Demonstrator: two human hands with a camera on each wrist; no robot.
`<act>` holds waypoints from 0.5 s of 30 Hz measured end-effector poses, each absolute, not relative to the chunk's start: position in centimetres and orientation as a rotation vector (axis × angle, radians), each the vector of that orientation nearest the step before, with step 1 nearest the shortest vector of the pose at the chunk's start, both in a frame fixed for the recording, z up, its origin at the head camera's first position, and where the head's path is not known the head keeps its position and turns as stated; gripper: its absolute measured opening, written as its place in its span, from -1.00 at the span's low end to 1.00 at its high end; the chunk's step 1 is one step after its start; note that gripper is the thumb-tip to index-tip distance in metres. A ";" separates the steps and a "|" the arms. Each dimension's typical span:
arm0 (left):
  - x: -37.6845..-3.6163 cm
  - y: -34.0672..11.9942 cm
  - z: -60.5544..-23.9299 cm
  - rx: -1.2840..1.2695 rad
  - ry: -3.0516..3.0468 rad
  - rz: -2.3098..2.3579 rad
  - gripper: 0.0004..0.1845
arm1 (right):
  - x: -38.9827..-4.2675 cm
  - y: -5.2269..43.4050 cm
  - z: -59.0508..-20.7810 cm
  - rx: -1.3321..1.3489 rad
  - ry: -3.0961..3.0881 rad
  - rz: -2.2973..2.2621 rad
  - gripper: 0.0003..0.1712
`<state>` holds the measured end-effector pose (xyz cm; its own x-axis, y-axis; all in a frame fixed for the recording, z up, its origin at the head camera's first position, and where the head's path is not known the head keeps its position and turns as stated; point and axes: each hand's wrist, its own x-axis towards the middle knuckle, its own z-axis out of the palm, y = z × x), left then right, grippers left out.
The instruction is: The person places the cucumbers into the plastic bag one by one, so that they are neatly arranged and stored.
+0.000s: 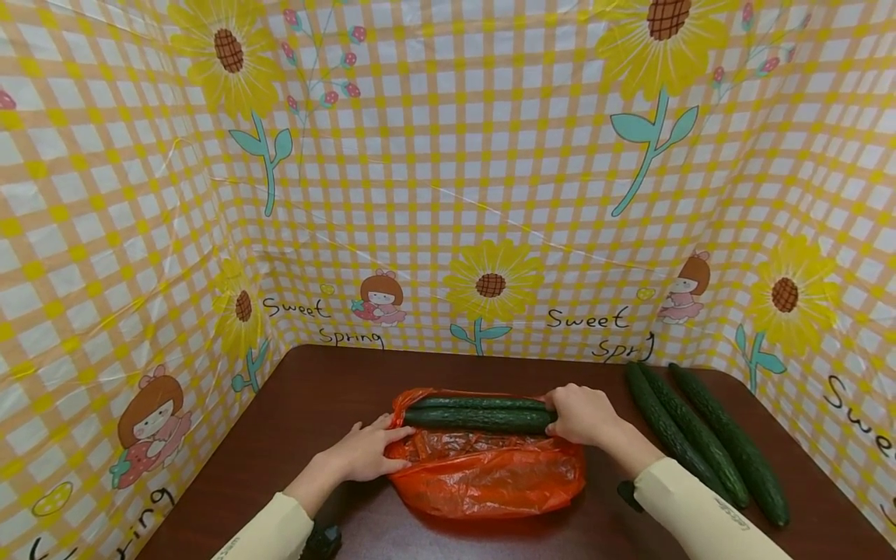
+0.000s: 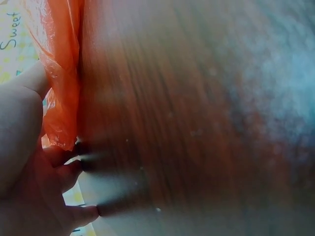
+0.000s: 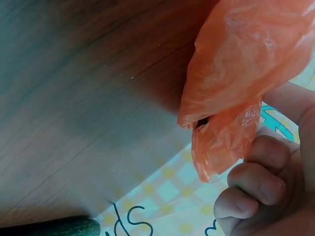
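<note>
Both hands gripped the orange bag on the brown counter: left hand pinching its left edge, right hand curled round its right edge beside two cucumbers in its mouth. Three more cucumbers lay right.

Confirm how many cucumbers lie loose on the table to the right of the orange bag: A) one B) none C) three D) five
C: three loose cucumbers lie side by side on the table, right of the orange plastic bag and apart from it.
</note>
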<state>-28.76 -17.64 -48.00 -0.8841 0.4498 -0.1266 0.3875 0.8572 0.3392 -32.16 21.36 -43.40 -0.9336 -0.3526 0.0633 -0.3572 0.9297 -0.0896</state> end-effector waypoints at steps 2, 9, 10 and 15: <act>-28.7 -17.6 -48.0 0.638 2.820 0.462 -0.31 | -31.9 21.5 -43.4 0.549 -3.040 0.187 -0.55; -28.6 -17.5 -47.9 0.628 2.812 0.479 -0.31 | -31.1 22.7 -43.0 0.491 -3.023 0.370 -0.55; -28.6 -17.5 -47.9 0.627 2.812 0.481 -0.31 | -31.0 22.9 -42.9 0.475 -3.025 0.407 -0.55; -28.6 -17.4 -47.9 0.623 2.818 0.479 -0.31 | -30.3 24.0 -42.4 0.456 -3.015 0.544 -0.55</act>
<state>-28.63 -17.45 -47.86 -0.8871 0.4407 -0.1372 0.3706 0.8572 0.3575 -30.33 23.98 -42.45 -0.9557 -0.2788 0.0942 -0.2942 0.8949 -0.3355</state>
